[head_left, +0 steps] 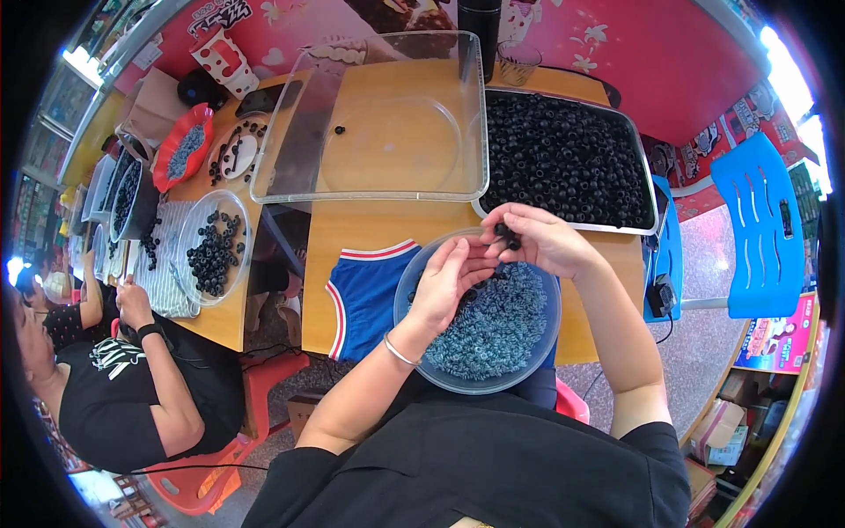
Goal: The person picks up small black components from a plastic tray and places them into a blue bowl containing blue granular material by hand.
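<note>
Over a translucent round bowl on my lap side of the table, both my hands are close together. Small clear bluish rings fill the bowl. My right hand pinches small black round pieces between thumb and fingers. Curled and cupped beside it, my left hand has its fingertips near the right fingers. Dark pieces show at its palm, partly hidden by the fingers. Behind the hands, a rectangular tray is heaped with black bead-like pieces.
A clear plastic bin with one black piece stands at the back. Blue cloth with striped trim lies left of the bowl. At left, a co-worker sits by a clear bowl of black pieces. A blue chair stands right.
</note>
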### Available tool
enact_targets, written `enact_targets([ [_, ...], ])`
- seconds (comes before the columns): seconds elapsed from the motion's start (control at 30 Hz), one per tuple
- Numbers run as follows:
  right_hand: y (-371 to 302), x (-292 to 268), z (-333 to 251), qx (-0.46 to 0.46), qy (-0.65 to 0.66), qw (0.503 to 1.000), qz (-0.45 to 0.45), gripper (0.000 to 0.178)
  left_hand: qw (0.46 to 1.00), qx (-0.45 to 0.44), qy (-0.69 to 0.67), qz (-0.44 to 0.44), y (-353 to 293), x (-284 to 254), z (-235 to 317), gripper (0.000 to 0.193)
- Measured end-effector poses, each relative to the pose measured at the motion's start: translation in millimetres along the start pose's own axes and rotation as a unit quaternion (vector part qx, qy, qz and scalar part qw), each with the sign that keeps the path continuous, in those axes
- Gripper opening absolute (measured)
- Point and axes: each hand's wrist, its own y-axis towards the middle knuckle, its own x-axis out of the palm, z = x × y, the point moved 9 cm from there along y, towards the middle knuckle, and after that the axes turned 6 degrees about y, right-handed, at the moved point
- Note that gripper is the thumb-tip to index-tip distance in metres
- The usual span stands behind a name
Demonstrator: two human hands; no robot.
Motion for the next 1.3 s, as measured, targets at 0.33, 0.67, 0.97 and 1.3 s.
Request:
enact_targets([
  [0.33, 0, 60, 32, -0.083, -0.290, 0.953, -0.024, 0.044, 0.892, 0.262, 0.356, 0.094, -64, -26, 60, 0.025],
  [0.67, 22, -24, -60, -0.226, -0.604, 0.740, 0.191, 0.018, 0.955, 0.164, 0.246, 0.034, -60, -18, 39, 0.022],
  [0.97, 45, -29, -48, -0.117, -0.732, 0.649, 0.169, 0.024, 0.987, 0.058, 0.153, -0.011, -29, 0, 15, 0.023],
  [1.3, 8, -7, -43, -0.175, -0.397, 0.895, 0.106, 0.028, 0.997, 0.016, 0.077, 0.003, -20, -3, 7, 0.026],
])
